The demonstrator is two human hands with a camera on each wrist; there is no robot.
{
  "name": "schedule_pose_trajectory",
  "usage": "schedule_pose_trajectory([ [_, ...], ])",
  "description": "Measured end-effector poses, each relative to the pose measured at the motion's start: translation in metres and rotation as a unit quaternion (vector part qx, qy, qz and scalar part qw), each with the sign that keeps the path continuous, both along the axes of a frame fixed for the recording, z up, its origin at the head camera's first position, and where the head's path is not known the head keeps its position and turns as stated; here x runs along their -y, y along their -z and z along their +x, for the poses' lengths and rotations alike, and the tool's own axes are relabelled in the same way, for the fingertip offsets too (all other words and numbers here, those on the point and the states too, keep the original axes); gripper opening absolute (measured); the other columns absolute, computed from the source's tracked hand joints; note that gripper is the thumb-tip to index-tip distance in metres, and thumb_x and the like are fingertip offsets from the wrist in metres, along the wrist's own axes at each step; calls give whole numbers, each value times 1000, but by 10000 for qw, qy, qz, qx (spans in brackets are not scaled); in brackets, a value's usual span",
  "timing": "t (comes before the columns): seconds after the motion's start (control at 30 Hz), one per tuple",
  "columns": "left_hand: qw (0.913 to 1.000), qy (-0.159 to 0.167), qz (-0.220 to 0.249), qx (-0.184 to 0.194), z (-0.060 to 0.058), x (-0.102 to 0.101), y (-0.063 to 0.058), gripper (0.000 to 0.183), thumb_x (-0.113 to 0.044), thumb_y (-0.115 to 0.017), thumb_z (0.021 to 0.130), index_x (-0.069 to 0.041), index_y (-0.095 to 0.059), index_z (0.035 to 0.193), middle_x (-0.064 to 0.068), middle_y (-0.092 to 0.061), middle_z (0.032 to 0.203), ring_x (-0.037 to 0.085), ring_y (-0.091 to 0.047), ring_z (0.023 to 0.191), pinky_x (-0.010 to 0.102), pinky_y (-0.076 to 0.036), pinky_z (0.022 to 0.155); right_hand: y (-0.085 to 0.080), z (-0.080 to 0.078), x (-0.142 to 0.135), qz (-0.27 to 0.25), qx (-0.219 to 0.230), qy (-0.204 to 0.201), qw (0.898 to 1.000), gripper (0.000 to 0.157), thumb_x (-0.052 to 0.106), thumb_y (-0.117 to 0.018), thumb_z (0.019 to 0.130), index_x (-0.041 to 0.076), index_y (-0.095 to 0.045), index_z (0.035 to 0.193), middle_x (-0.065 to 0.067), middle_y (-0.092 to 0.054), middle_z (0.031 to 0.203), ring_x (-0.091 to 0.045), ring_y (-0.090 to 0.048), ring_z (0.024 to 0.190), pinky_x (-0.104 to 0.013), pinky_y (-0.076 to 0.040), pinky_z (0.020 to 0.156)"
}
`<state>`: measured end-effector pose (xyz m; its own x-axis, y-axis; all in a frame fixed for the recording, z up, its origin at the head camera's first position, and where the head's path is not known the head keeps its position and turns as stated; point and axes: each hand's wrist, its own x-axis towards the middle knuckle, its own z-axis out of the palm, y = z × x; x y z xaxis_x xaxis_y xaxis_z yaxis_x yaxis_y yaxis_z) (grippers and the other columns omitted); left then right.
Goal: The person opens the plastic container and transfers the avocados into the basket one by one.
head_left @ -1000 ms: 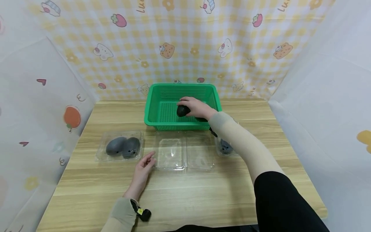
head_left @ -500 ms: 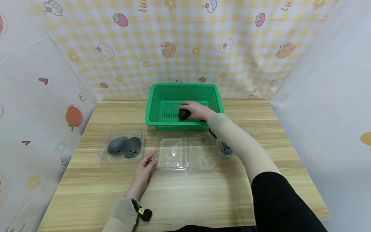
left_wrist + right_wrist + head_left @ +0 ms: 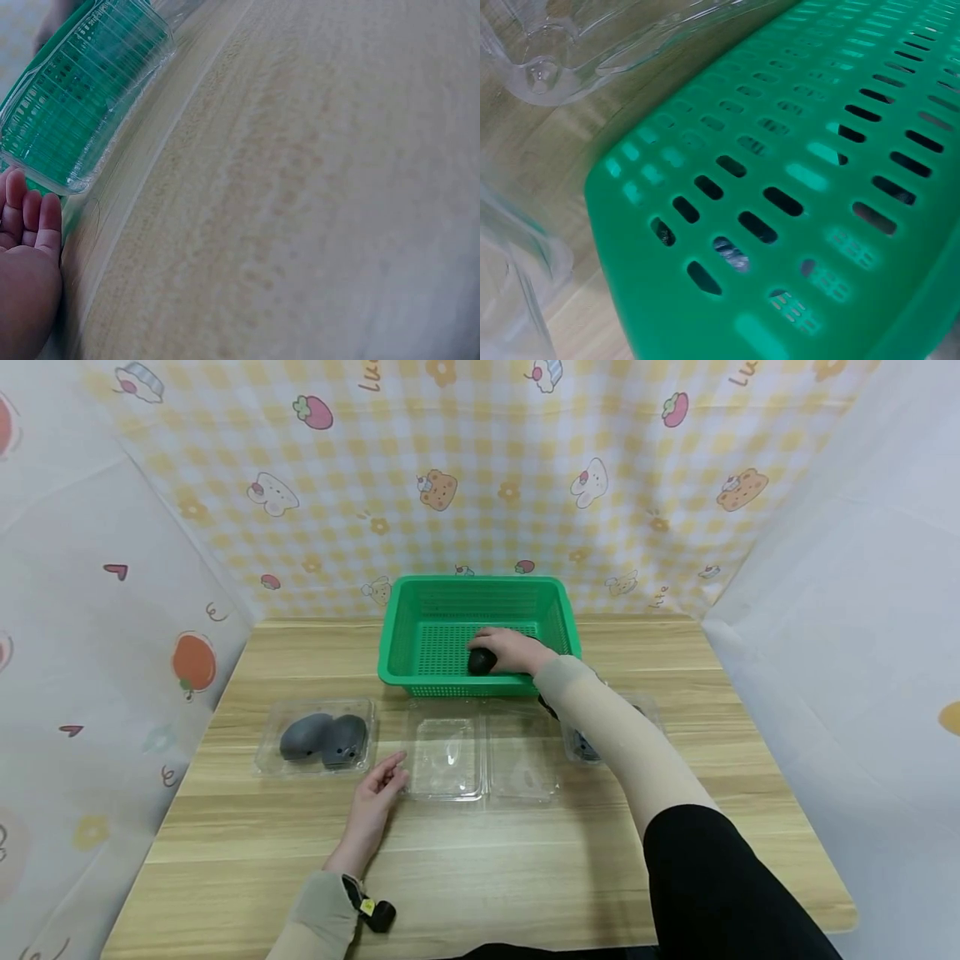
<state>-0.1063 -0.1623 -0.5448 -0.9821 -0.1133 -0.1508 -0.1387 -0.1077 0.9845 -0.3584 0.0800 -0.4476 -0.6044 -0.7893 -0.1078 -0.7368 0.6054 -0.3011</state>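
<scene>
My right hand reaches into the green basket and grips a dark avocado, low inside near the front wall. The right wrist view shows only the basket's slotted outer wall, which hides that hand. In the middle of the table lies an unfolded clear plastic clamshell box, both halves flat and nothing in them. My left hand rests beside its left edge, fingers loosely bent. Seen from the left wrist, those fingertips are right at the box's rim.
To the left stands a closed clear box with two dark avocados inside. Another clear box with dark contents sits at the right, partly behind my right forearm. A patterned cloth hangs behind the table.
My right hand, with the avocado in it, has sunk lower into the basket and a little to the right. The left hand has stayed by the clamshell box.
</scene>
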Motion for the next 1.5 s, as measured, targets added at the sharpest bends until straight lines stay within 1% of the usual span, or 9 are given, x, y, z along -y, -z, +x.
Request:
schedule_pose_trajectory([
  [0.27,10000,-18,-8,-59,0,1,2,40,-17,-61,83,-8,-53,121,1,-50,95,11,-44,84,19,-40,68,9,-2,-2,206,-101,21,9997,49,23,-65,80,17,-48,126,-3,-40,127,-22,-39,115,-39,-34,92],
  [0.57,10000,13,14,17,0,0,-1,40,-18,-61,83,-8,-53,121,4,-48,96,11,-43,84,19,-40,69,13,-2,-4,393,-48,106,9992,48,25,-63,81,18,-48,126,-2,-41,128,-21,-38,116,-37,-34,93],
  [0.77,9999,118,64,63,0,0,-8,39,-11,-58,85,-4,-50,123,5,-47,97,11,-43,84,20,-40,70,13,-2,-4,447,-9,118,9989,48,23,-63,82,17,-48,127,-4,-39,131,-23,-38,118,-39,-34,93],
  [0.87,9999,150,56,53,0,0,-9,38,-8,-56,86,-2,-49,123,5,-46,97,11,-43,84,20,-40,70,14,-3,-3,500,-1,126,9987,48,24,-62,82,18,-48,127,-5,-38,132,-24,-37,118,-39,-34,93],
  [1.03,9999,86,59,86,-1,0,-5,39,-12,-59,85,-5,-51,122,4,-48,96,11,-43,84,19,-40,69,16,-3,-3,556,63,131,9983,48,23,-62,83,17,-47,128,-5,-39,132,-24,-36,119,-40,-33,94],
  [1.23,9999,13,-98,-38,-2,0,2,39,-15,-60,84,-6,-52,121,2,-48,96,11,-43,84,18,-40,68,18,-4,-4,602,137,167,9980,47,20,-61,83,16,-47,128,-5,-40,131,-23,-36,120,-37,-32,95],
  [1.47,9999,91,17,43,4,-4,-21,38,-8,-56,86,-1,-49,123,3,-47,95,11,-43,84,19,-40,70,15,-2,-6,639,269,305,9971,49,21,-60,84,17,-44,130,-5,-36,134,-23,-33,122,-38,-31,96],
  [1.5,10000,96,21,17,4,-4,-21,39,-8,-56,86,-1,-49,123,3,-47,95,10,-43,84,19,-40,70,14,-1,-6,647,276,318,9970,50,21,-60,84,17,-43,131,-5,-36,135,-23,-33,122,-38,-31,96],
])
